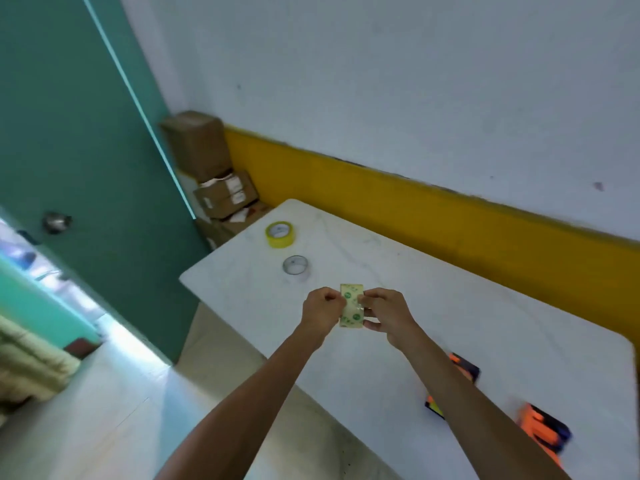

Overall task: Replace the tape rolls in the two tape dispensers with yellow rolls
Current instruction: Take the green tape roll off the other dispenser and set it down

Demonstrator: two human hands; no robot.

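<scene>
Both hands hold a pale clear tape roll (352,306) with green print, on edge above the white table (398,278). My left hand (320,311) pinches its left side and my right hand (388,313) grips its right side. A yellow tape roll (280,234) lies flat near the table's far left corner. A clear, nearly empty roll (295,265) lies between it and my hands. One orange and dark tape dispenser (464,370) lies partly hidden under my right forearm. A second dispenser (543,433) lies at the right front.
The table stands against a white wall with a yellow band (415,206). Cardboard boxes (214,174) are stacked in the corner beyond the table's left end. A teal door (86,150) with a metal knob is at left, above a pale tiled floor.
</scene>
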